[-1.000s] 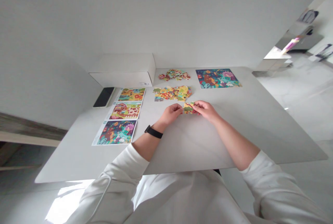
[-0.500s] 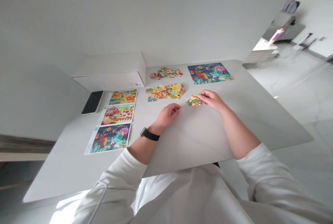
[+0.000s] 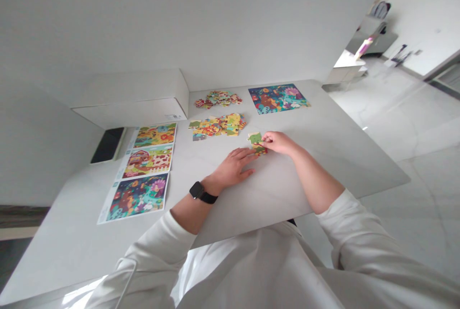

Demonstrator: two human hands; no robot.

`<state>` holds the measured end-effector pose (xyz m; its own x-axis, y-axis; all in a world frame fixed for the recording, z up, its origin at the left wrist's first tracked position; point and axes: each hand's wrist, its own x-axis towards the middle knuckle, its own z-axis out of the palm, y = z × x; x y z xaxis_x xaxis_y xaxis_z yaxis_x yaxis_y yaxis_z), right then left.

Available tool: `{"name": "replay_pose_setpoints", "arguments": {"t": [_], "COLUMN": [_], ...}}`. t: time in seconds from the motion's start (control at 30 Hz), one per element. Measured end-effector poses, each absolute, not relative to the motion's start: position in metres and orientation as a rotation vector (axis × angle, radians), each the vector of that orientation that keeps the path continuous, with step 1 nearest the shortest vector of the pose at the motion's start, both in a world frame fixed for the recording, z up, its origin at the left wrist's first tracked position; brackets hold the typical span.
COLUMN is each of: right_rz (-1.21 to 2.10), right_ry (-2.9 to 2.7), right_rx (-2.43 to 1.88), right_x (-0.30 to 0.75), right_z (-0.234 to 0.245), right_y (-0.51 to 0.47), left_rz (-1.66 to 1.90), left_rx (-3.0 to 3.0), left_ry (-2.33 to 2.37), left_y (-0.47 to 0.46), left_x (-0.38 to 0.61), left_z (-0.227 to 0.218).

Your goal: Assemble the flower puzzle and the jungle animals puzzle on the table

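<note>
pinching the right edge of the small puzzle pieces [image 3: 255, 138] between thumb and fingers, the right hand [image 3: 279, 143] faces the left hand [image 3: 233, 168], which lies flat on the table [image 3: 276, 184] with fingertips on the pieces' lower part; the two hands stay apart. the pieces lie before the person, nearer than the loose pile [image 3: 219, 126], their long axis running away from the body and leaning slightly left at the far end. fingers cover parts of them, so whether they interlock is hard to tell. the label [image 3: 172, 116] on the white box [image 3: 140, 111] is too small to read.
</note>
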<state>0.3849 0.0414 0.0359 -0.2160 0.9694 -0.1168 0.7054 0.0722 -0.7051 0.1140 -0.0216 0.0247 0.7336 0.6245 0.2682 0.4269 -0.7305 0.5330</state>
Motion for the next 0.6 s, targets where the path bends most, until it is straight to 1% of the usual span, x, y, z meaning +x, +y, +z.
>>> {"name": "replay_pose_setpoints", "arguments": {"t": [0.17,0.6], "right_rz": [0.770,0.552], "right_ry": [-2.090,-2.197], "right_rx": [-1.742,-1.773], "right_x": [0.381,0.374], "right_z": [0.040,0.042], "right_y": [0.037,0.030], "left_rz": [0.540,0.565], "left_rx": [2.497,2.505], "left_ry": [0.832,0.812], "left_y": [-0.021,-0.019], "left_x": [0.117,0.116], "left_z": [0.015,0.010]}}
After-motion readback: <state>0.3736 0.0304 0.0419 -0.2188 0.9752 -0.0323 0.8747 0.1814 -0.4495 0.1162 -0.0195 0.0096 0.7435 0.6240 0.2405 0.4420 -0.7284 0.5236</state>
